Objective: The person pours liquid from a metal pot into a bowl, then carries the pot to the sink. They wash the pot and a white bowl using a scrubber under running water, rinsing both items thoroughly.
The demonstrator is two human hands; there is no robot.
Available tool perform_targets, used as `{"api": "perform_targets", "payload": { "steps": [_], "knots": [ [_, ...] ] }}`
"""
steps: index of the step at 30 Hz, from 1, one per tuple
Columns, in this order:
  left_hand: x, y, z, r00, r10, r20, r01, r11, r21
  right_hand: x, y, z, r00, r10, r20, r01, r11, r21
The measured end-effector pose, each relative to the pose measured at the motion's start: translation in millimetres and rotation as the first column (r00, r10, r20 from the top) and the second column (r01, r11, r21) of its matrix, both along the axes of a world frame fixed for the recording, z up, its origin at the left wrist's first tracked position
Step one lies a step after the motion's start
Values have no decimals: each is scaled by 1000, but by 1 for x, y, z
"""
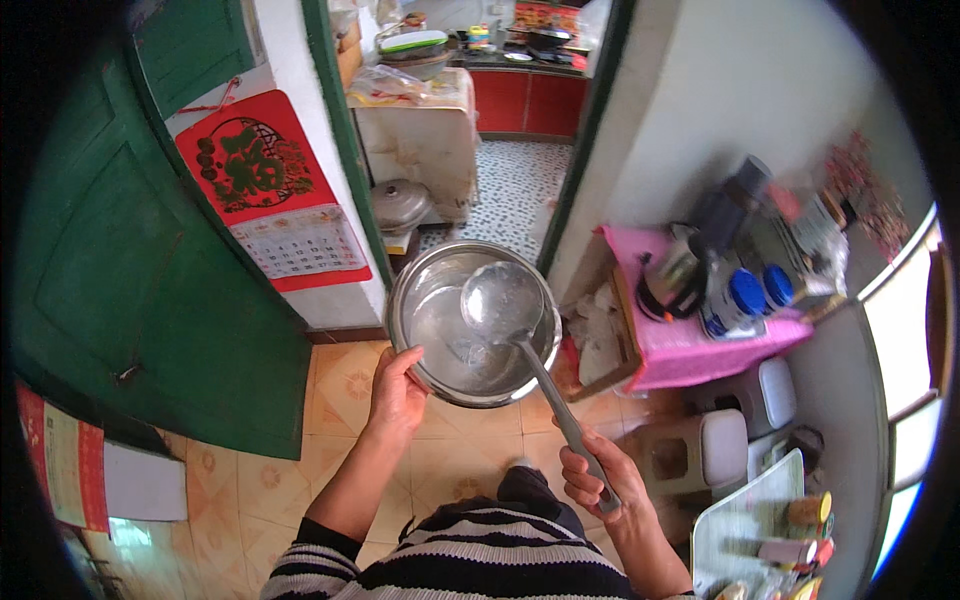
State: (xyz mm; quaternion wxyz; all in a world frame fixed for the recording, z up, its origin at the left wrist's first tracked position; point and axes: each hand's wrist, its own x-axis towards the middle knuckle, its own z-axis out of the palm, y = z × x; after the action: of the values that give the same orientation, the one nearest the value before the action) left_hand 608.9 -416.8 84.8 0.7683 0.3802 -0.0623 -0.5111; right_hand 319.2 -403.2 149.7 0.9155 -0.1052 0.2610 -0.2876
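Note:
A round stainless steel basin (436,366) is held out in front of me at waist height. My left hand (398,392) grips its near left rim, the thumb over the edge and the other fingers hidden below. In my right hand (606,472) is the grey handle of a large ladle (503,303), fingers wrapped round it. The ladle's round metal bowl hangs over the inside of the basin; I cannot tell whether it touches the bottom. What the basin holds, if anything, is hard to make out through the shine.
Ahead is a doorway to a kitchen with red cabinets (527,104) and a lidded pot (400,203). A green door (200,300) and a red calendar (265,190) are left. Right stands a pink-covered table (690,362) with a kettle (672,280) and blue-lidded jars (738,300), stools (690,450) below.

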Motion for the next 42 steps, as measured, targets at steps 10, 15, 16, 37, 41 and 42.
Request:
{"api": "perform_targets", "payload": {
  "steps": [10, 15, 16, 37, 41, 42],
  "knots": [
    [124, -212, -7, 996, 50, -70, -52, 998, -19, 100, -249, -44, 985, 133, 107, -102, 961, -257],
    [186, -326, -2, 997, -9, -81, 13, 999, 47, 130, -372, -44, 973, 189, 130, -109, 880, -462],
    [195, -349, 1, 996, -15, -84, 17, 999, 32, 136, -398, -52, 950, 254, 183, -124, 842, -526],
    [362, -818, -8, 910, -413, -23, 413, 903, 118, 353, -765, -17, 976, -217, -31, 192, 914, -358],
    [359, -887, -11, 908, -378, -182, 402, 908, 119, 358, -818, -21, 960, -278, -39, 247, 903, -351],
    [356, -906, -10, 899, -362, -248, 400, 909, 122, 356, -830, -23, 956, -290, -40, 259, 902, -345]
  ]
}}
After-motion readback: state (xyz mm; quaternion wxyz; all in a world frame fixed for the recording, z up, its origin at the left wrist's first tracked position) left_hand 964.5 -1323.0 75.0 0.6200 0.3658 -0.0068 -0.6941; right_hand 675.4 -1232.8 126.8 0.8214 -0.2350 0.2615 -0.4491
